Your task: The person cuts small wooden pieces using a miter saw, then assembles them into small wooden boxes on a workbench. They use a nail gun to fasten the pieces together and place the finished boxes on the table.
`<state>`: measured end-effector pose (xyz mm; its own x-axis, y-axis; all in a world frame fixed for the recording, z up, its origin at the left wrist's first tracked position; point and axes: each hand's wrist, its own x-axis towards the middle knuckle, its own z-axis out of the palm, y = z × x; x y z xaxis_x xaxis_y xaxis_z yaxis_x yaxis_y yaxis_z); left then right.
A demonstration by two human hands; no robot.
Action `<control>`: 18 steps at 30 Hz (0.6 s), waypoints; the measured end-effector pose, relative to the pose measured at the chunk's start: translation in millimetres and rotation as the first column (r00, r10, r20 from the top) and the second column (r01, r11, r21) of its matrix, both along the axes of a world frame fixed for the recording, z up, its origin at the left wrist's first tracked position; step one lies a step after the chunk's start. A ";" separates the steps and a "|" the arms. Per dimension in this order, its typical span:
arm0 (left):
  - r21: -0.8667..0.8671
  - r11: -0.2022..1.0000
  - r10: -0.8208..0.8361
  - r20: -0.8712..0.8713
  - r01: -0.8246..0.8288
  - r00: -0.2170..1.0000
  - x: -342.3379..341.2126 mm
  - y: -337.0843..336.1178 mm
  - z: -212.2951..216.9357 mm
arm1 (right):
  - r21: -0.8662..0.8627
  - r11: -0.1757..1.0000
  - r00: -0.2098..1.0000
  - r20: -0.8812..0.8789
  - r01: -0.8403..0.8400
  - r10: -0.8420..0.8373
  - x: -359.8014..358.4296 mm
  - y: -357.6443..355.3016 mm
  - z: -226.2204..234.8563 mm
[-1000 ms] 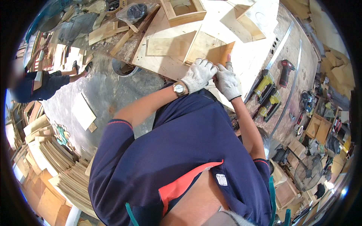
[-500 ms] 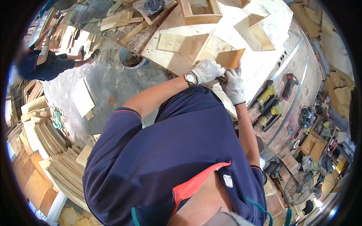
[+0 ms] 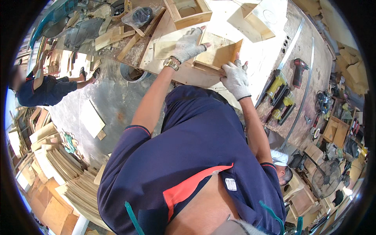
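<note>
Since half a second ago, the left hand (image 3: 189, 45) has swung away from its partner at the near edge and now reaches over the left side of a shallow wooden box (image 3: 214, 44), while the right hand (image 3: 236, 78) stays by the near right corner. From where I stand, that left hand is spread wide, thumb apart from the fingers, and seems to have hold of nothing; whether it touches the box's left wall I cannot tell. Its right-hand counterpart has some fingers raised and others bent to the near corner, perhaps to keep the box steady, though I can't make out whether it really grips. Both gloves look chosen to spare the skin from rough edges. The box lies on a pale board (image 3: 266, 58), close to the wearer's waist, likely so both arms reach it without stretching. Just left of it lies a loose flat panel (image 3: 161, 50), partly behind the left hand. Two other wooden boxes, one with an inner frame (image 3: 192, 19) and one tall-sided (image 3: 258, 23), sit farther back, which leaves elbow room at the near edge. To the right, a red-and-black power tool (image 3: 299, 72) and two yellow-and-black tools (image 3: 275, 86) lie along the worktable (image 3: 319, 51), presumably parked within the right arm's reach.
</note>
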<state>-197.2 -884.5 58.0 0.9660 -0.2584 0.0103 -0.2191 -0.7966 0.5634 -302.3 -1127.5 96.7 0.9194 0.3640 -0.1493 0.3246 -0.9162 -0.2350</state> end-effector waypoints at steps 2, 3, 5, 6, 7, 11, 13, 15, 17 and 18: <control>-0.045 0.999 -0.011 -0.092 0.007 0.996 -10.5 -10.0 -9.6 | 0.055 0.997 0.995 0.081 -0.063 0.058 -2.2 8.4 4.2; -0.068 0.998 -0.016 -0.137 0.007 0.990 -14.0 -12.4 -13.9 | 0.140 0.982 0.987 0.115 -0.129 0.113 -6.5 1.9 -6.9; -0.018 0.999 -0.042 -0.046 0.041 0.998 -10.8 -14.6 -21.7 | 0.291 0.919 0.955 0.208 -0.266 0.210 -12.1 -16.3 -30.0; 0.004 0.999 -0.047 -0.011 0.047 0.999 -12.3 -17.9 -28.9 | 0.283 0.908 0.924 0.314 -0.310 0.218 -14.5 -21.7 -34.3; 0.028 0.998 -0.054 0.018 0.053 0.998 -14.1 -19.9 -30.2 | 0.310 0.896 0.916 0.345 -0.317 0.204 -16.7 -21.3 -33.6; -0.050 0.995 -0.083 0.025 0.084 0.996 -16.0 -13.2 -31.6 | 0.377 0.849 0.889 0.410 -0.370 0.206 -19.8 -16.7 -31.9; -0.091 0.994 -0.066 -0.064 0.060 0.996 -19.1 -17.9 -25.6 | 0.409 0.841 0.909 0.359 -0.356 0.210 -16.7 -21.6 -32.4; -0.165 0.986 -0.026 -0.074 0.014 0.997 -22.1 -24.8 -18.1 | 0.357 0.921 0.986 0.115 -0.157 0.124 -9.7 -27.1 -33.2; -0.286 0.956 0.055 -0.024 -0.060 0.998 -26.8 -33.4 -19.3 | 0.304 0.952 0.999 -0.006 -0.033 0.036 -12.9 -24.0 -23.9; -0.478 0.862 0.048 -0.257 -0.170 0.965 -21.3 -29.1 -19.1 | 0.364 0.930 0.997 0.074 -0.056 0.031 -11.1 -24.6 -18.3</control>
<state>-218.4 -913.6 38.9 0.9784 -0.1712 -0.1156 0.0355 -0.4120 0.9105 -313.3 -1152.1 78.4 0.9048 0.4213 0.0622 0.3882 -0.7558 -0.5274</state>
